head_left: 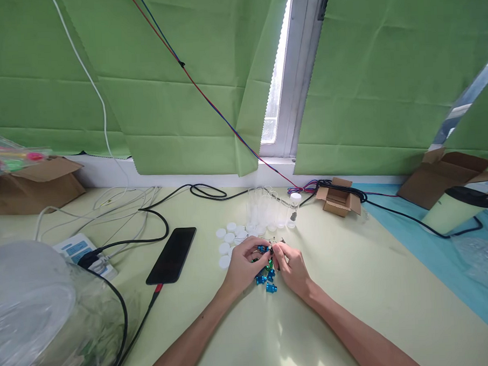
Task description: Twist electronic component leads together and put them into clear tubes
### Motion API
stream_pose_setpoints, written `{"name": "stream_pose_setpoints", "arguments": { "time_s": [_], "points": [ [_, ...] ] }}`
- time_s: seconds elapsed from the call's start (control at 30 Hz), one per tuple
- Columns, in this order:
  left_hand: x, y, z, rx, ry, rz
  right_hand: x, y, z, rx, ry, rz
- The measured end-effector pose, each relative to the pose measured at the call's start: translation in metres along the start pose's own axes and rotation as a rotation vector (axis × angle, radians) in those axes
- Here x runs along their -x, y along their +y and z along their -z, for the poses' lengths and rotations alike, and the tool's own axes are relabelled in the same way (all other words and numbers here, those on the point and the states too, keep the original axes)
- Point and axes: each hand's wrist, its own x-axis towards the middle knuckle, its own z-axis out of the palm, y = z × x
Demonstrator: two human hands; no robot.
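Observation:
My left hand (pixel 247 261) is closed, with a small shiny blue metal fitting (pixel 263 249) between its fingertips. My right hand (pixel 291 263) pinches a tiny dark piece right beside it; the fingers hide most of that piece. Below the fingertips, several more blue fittings (pixel 272 287) lie on the table, along with a small green piece (pixel 269 266). Round white caps (pixel 224 249) lie flat to the left of my left hand. Behind both hands stand several clear tubes (pixel 255 207), and one capped tube (pixel 293 216) has something grey inside.
A black phone (pixel 171 256) lies left, plugged into a cable. Further left are a white power strip (pixel 83 253) and a large clear plastic container (pixel 43 316). A small open cardboard box (pixel 338 198) sits at the back; a lidded cup (pixel 451 211) stands right on blue sheeting.

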Motion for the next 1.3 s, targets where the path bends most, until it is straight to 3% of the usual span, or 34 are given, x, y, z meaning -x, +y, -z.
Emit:
{"name": "stream_pose_setpoints", "arguments": {
  "time_s": [0.47,1.3],
  "points": [
    [-0.005,0.014,0.000,0.142,0.131,0.115,0.002,-0.007,0.001,-0.088,0.002,0.001],
    [0.000,0.000,0.000,0.054,0.022,0.027,0.002,-0.003,0.001,-0.043,-0.009,-0.018]
  ]
}}
